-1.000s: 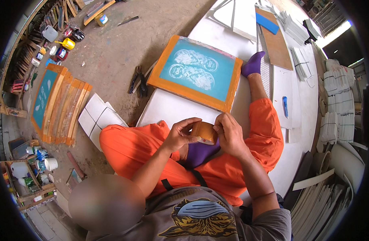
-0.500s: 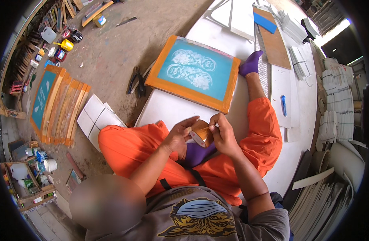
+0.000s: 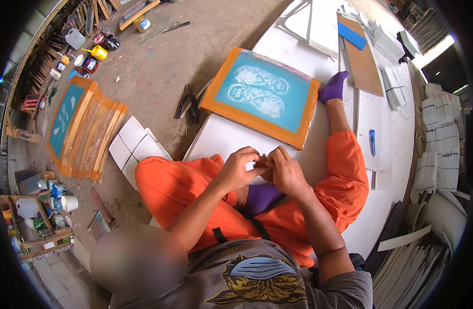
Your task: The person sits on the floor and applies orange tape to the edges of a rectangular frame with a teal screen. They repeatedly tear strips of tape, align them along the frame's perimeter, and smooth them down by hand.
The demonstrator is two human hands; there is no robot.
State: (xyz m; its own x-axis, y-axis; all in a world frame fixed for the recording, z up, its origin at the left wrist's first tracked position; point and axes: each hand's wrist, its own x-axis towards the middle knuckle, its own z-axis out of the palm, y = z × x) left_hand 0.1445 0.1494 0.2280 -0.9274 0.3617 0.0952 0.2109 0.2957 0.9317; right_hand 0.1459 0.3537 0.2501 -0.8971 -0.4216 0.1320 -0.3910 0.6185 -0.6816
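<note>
Over my lap, my left hand and my right hand meet with fingers bent inward. Between them is a roll of brown tape, mostly hidden by the fingers; only a pale sliver shows beside my left fingers. My left hand is closed around the roll. At its edge, my right thumb and fingers pinch, though the exact bit they grip is covered. Just beyond my hands lies a screen-printing frame, teal mesh with white sole-shaped prints, bordered in orange-brown tape, resting on the white table.
Pliers lie left of the frame. More screen frames lean in a row at left, next to tied white sheets. On the right are a blue cutter, a brown board and stacked white bundles.
My hands have drawn together, and my left fingers have curled over the tape roll, which showed plainly before. The whole view has shifted slightly, moving the scene rightward.
</note>
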